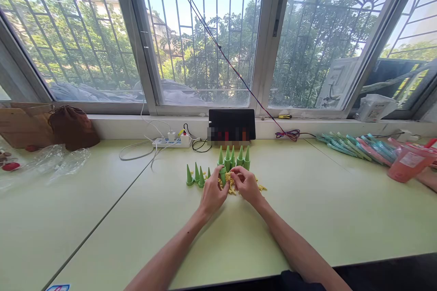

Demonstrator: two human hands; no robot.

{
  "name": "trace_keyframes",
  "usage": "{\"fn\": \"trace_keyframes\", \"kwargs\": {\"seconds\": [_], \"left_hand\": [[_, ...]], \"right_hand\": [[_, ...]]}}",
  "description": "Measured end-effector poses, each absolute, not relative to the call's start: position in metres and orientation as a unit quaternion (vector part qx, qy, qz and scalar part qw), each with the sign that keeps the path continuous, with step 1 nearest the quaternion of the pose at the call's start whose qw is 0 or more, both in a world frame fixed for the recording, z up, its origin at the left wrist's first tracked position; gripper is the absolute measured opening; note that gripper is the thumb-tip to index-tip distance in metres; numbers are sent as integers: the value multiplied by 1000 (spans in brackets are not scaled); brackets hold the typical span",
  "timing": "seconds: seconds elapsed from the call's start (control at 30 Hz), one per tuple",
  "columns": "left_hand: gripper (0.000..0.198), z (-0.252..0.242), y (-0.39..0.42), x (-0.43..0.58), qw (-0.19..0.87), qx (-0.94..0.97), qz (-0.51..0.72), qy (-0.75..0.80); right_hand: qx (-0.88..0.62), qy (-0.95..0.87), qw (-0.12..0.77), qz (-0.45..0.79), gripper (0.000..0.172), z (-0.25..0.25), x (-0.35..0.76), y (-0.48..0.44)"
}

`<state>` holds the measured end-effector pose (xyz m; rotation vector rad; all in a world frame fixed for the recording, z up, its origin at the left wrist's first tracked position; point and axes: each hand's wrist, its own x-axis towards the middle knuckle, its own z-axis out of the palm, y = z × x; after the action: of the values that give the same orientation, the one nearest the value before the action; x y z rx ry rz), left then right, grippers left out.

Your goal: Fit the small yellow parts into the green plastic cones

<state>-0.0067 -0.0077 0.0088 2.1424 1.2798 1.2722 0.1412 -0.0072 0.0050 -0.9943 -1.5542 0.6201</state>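
Both my hands meet over a small heap of yellow pieces (262, 187) at the middle of the pale green table (307, 218). My left hand (212, 191) is closed, its fingertips pinching a green cone (222, 174). My right hand (246, 183) is closed too, fingers curled down onto the yellow pieces; what it grips is hidden. Several upright green cones (235, 156) stand in a cluster just behind my hands. A few more green cones (195, 176) stand to the left of my left hand.
A dark tablet (232, 125) leans on the window sill behind the cones, with a white power strip (172, 142) and cables to its left. Clear plastic bags (58, 160) and a brown pouch (73, 126) lie far left. Teal and pink packets (355, 148) lie far right.
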Motion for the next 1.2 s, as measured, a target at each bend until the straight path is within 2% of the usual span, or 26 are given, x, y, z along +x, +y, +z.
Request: {"fn": "trace_keyframes", "kwargs": {"seconds": [0.43, 1.2], "left_hand": [[39, 9, -7, -6, 158, 751, 446, 461], [40, 7, -6, -6, 160, 760, 445, 446]], "right_hand": [[-416, -661, 567, 262, 28, 3, 141, -7], [-448, -669, 551, 219, 34, 0, 144, -3]]}}
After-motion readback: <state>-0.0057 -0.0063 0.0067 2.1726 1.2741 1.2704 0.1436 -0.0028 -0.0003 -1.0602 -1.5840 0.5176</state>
